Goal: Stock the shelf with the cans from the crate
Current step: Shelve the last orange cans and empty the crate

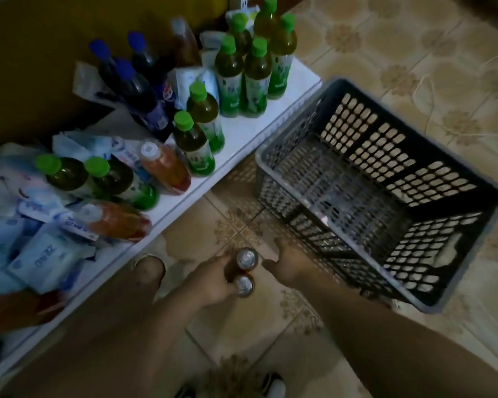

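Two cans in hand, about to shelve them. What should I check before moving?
1. Left hand grip on both cans: ok, fingers curl round them.
2. Right hand clear of the cans: cannot tell.
3. Bare shelf space along the front edge: ok.
4. Shelf stock upright: not ok, tipped bottles lie at the left.
5. Crate emptied: ok, no cans visible inside.

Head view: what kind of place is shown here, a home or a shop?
Most likely a small shop during restocking. A low white shelf carries many identical green-capped bottles beside packets. A grey plastic crate stands on the tiled floor, and the left hand holds two cans.
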A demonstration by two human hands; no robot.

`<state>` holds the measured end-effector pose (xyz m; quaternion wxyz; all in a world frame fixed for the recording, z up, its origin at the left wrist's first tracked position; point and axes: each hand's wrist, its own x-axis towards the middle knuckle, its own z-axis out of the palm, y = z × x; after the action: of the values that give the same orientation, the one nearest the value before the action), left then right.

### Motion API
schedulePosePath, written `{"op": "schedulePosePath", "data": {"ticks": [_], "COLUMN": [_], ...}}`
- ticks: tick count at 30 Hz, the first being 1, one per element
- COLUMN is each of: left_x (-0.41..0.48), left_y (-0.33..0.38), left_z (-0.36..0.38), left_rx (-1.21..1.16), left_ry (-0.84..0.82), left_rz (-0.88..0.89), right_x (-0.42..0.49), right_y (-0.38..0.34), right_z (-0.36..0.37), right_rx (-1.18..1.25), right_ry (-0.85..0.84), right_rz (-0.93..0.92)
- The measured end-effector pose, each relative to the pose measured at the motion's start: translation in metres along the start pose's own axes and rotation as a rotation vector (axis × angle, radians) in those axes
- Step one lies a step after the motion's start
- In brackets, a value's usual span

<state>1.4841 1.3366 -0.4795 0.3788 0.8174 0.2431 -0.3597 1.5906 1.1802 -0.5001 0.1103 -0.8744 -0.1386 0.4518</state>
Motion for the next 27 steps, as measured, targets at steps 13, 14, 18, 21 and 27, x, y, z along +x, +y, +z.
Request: {"op": "schedulePosePath", "data": {"ticks": [13,14,18,21,27], "left_x": [0.081,0.078,0.063,0.037,-0.055], "left_y": [-0.054,-0.053,-0.036,-0.010,0.051], "left_z": [0.027,0.025,0.013,-0.003,-0.047], "left_rx": [0.240,0.286,0.334,0.286,-0.068], "left_ry": [-0.082,-0.084,-0.047,0.025,0.222], "left_rz": [-0.045,-0.046,0.015,0.112,0.309], "right_x": [0.098,0.092,0.050,-0.006,-0.116], "right_y": [-0.012,-0.010,0.000,-0.004,-0.035], "right_z": [0.089,0.086,0.057,0.021,-0.052], "right_rx": [0.076,0.034,0.005,0.122,0.485], "right_ry": [-0.089,-0.050,0.072,0.238,0.600], "right_rz": [0.013,-0.021,-0.121,-0.202,-0.359]}}
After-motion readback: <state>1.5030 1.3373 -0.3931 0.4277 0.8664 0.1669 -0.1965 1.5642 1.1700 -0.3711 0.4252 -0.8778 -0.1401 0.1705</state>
